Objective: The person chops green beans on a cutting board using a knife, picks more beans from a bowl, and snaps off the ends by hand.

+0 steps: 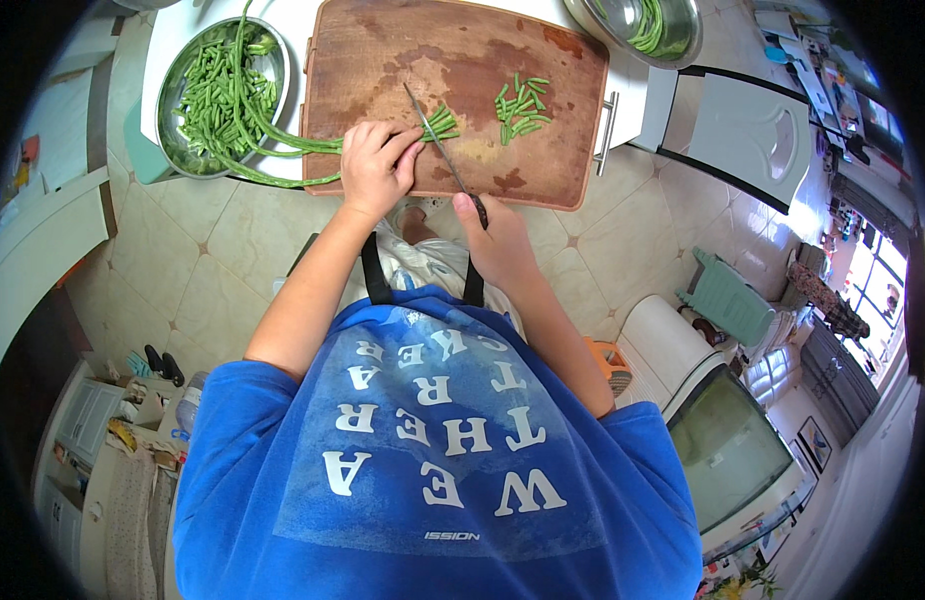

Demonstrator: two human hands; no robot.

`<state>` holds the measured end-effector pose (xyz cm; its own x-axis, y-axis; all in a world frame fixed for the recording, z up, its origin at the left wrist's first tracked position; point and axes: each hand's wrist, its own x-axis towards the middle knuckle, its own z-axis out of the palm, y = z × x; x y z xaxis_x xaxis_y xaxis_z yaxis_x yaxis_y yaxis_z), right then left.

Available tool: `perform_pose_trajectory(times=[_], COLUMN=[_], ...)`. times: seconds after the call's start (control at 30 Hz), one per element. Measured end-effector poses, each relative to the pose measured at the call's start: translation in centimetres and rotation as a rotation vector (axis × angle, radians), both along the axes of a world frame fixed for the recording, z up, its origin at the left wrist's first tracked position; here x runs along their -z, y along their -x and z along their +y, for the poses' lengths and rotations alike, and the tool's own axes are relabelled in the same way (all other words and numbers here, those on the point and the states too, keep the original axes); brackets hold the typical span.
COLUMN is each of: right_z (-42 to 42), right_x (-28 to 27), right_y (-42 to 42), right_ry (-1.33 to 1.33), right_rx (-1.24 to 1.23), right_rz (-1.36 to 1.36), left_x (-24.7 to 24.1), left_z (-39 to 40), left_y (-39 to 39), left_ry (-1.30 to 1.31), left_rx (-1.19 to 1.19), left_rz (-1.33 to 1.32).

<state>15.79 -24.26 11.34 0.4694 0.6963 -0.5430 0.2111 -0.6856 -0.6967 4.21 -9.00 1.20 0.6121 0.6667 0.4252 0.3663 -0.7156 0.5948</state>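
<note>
My left hand presses a bundle of long green beans against a wooden cutting board. The bundle's short ends stick out to the right of my fingers, and its long tails trail left over a metal bowl. In my right hand is the dark handle of a knife. Its thin blade lies across the bean ends, close to my left fingertips. Cut bean pieces are scattered on the right half of the board.
To the left, the metal bowl holds many cut bean pieces. Another metal bowl with whole long beans stands at the upper right. A metal handle is beside the board's right edge. A white chair and a green stool are farther right.
</note>
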Motion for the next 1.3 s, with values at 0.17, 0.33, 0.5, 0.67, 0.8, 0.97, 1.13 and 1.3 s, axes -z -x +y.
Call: perform_pose_trajectory(times=[0.17,0.33,0.5,0.67,0.8,0.97,1.13,1.3], right_z=[0.5,1.8,2.2,-1.3,-2.8,-2.9,-3.4,-3.2], right_x=[-0.5,0.7,2.2,2.0,3.8,2.9,2.4,2.6], right_y=[-0.2,-0.7,-0.6,-2.1,-4.8,-6.9,-5.9,-3.1], right_ry=[0.079,0.039,-0.051,-0.002,-0.081,-0.1,-0.079,-0.173], right_rx=[-0.02,0.019,0.035,0.032,0.029,0.189,0.201,0.256], right_rz=[0.005,0.075,0.029,0.096,-0.033,0.203,0.268,0.246], left_x=[0.0,0.4,0.4,0.2,0.3,0.3,0.0,0.2], left_z=[0.0,-0.2,-0.1,-0.3,-0.2,0.1,0.5,0.5], left_y=[0.0,-0.1,0.0,0.1,0.1,0.1,-2.0,-4.5], left_ry=[0.021,-0.003,-0.022,-0.024,-0.014,-0.008,-0.023,0.112], left_rx=[0.002,0.002,0.013,0.006,0.017,0.033,0.146,0.154], left_rz=[-0.008,-0.017,-0.006,-0.005,-0.024,-0.014,-0.004,-0.023])
